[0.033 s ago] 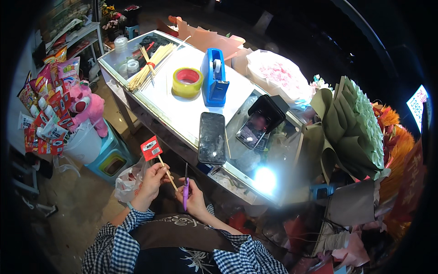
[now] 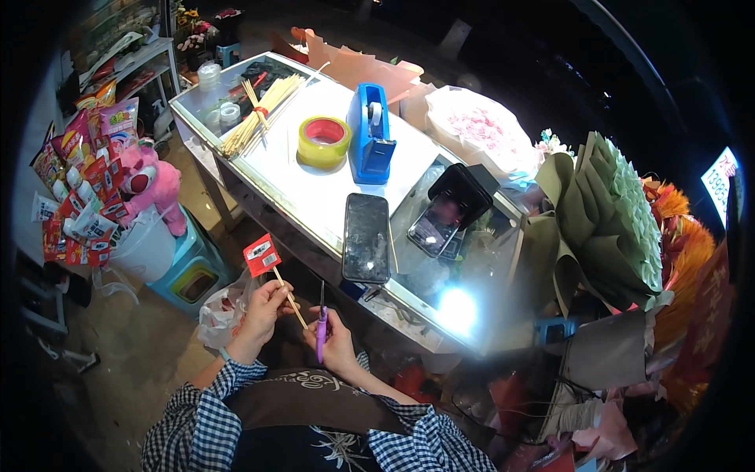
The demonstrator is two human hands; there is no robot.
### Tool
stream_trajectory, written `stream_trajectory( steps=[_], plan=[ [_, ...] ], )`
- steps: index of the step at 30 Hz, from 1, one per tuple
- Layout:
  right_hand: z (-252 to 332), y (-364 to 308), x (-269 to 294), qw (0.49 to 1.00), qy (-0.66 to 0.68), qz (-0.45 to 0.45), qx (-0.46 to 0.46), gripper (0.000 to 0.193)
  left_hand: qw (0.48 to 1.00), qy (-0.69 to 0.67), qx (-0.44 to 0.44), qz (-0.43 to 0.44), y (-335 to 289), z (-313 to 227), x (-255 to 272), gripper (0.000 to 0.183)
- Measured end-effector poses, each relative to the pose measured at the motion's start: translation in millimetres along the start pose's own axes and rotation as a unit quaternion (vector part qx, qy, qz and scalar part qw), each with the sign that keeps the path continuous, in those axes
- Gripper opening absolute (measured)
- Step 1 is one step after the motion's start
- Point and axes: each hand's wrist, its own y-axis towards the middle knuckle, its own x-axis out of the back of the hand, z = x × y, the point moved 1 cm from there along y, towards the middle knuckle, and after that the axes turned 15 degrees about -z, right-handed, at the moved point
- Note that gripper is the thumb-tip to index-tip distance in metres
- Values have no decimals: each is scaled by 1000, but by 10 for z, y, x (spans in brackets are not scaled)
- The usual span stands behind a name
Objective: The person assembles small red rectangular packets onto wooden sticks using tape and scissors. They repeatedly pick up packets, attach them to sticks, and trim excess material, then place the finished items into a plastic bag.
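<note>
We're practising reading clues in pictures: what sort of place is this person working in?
Probably a flower shop or bouquet stall: a round bouquet of pink flowers in pale wrapping, large pleated olive wrapping to its right, and a blue tape dispenser.

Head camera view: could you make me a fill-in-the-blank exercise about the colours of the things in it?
1. The left hand holds a stick with a small ____ packet at its upper end.
2. The right hand holds a tool whose handle is ____.
3. The tape dispenser on the table is coloured ____.
4. The plush toy at the picture's left is mostly ____.

Missing words: red; purple; blue; pink.
</note>
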Motion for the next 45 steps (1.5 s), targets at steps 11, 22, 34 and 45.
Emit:
stream_trajectory(
  steps=[11,22,34,45],
  plan=[
    [-35,-5,-60,986,123,-3,-113,38,988,50,-130,-73,-58,-44,54,22],
    [29,20,-226,997,26,52,44,42,958,74,-235,-147,27,-351,578,14],
    [-441,54,-83,996,-77,49,20,44,495,494,-574,-426,958,-2101,1888,14],
    [-643,179,-55,992,-115,58,0,45,479,526,-499,-494,1283,-2165,2103,19]
  ],
)
